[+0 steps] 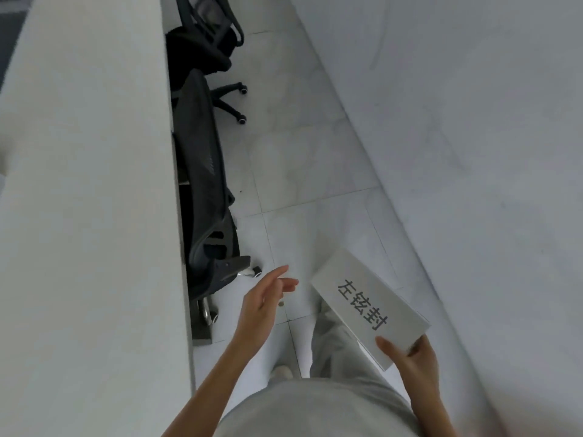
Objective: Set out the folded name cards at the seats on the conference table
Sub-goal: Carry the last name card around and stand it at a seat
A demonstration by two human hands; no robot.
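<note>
Cards (369,305) pinched in right hand (416,362), stacked. Left hand (265,301) wide, empty, near chair (205,197). Could slip, thumb grip at corner only.

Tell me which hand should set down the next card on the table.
Probably the left hand: it is empty, open and nearer the table. The right hand holds the cards, on the side away from it.
</note>
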